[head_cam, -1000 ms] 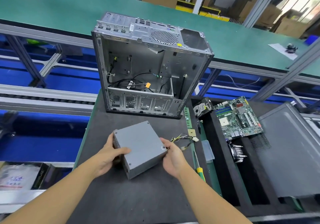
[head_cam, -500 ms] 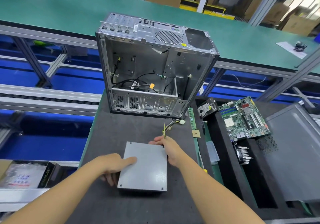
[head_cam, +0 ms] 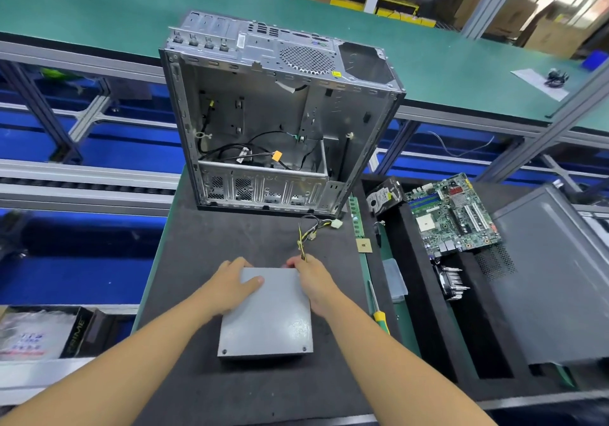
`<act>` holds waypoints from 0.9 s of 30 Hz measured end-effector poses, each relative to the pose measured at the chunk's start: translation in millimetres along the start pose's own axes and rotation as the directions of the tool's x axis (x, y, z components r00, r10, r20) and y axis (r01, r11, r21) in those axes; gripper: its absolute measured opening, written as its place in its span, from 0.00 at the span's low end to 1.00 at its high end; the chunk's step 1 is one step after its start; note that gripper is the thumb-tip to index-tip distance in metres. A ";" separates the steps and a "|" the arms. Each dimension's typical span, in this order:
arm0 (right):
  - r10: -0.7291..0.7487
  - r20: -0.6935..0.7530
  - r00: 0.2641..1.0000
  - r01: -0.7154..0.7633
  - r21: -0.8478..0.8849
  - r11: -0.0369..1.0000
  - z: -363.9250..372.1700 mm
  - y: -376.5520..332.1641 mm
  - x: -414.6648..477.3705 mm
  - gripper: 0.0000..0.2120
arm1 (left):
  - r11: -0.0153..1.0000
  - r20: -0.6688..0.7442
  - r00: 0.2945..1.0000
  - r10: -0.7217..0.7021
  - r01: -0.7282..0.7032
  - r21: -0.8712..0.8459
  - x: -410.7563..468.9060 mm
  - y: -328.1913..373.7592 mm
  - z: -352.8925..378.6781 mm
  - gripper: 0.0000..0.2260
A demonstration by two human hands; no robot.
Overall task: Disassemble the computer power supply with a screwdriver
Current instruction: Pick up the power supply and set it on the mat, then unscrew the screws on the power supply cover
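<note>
Power supply now lies flat on the mat, steadied by both hands.

The power supply (head_cam: 267, 313) rests with its broad grey lid facing up on the dark mat (head_cam: 204, 261), in front of the open computer case (head_cam: 280, 122); a second ago it was tipped up on an edge between the hands, and half a second ago it was already flat but sat a little further left. The left hand (head_cam: 230, 285) lies open on the far left corner, thumb on the lid, and the right hand (head_cam: 313, 280) curls over the far right corner by the yellow-and-black cable bundle (head_cam: 309, 231). Two lid screws show at the near corners (the far ones are under the hands). The screwdriver (head_cam: 379, 310) lies untouched just right of the right forearm, so unscrewing has probably not begun.
</note>
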State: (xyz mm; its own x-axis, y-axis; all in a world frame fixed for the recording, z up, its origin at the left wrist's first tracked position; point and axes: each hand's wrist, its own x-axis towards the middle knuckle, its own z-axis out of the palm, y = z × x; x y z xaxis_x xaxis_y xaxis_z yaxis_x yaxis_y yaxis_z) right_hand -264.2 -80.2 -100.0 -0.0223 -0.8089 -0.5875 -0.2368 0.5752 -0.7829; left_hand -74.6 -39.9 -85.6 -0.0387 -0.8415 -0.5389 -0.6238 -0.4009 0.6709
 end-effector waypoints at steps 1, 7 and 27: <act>-0.014 -0.011 1.000 0.014 0.008 1.000 -0.1 -1.3 -0.5 0.10 | 1.000 -0.025 1.000 0.006 -0.007 -0.016 -0.7 -1.1 1.7 0.12; -0.133 -0.039 0.990 0.123 -0.185 0.975 -2.6 0.1 -5.7 0.12 | 0.992 -0.175 0.977 0.124 -0.120 0.034 -3.4 -7.4 16.5 0.14; 0.026 -0.244 0.970 -0.214 -0.788 0.577 -145.1 91.2 -51.0 0.22 | 0.686 0.023 0.908 0.418 -0.332 0.647 -6.7 42.0 83.0 0.50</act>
State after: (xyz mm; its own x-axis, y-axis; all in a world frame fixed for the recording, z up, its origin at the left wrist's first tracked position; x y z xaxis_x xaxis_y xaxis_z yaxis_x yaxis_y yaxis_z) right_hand -425.5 -4.1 -111.8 -0.2645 -0.7986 -0.5405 -0.8976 0.4089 -0.1648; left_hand -165.3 -21.1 -96.1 -0.3139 -0.9235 -0.2204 -0.9203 0.2389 0.3097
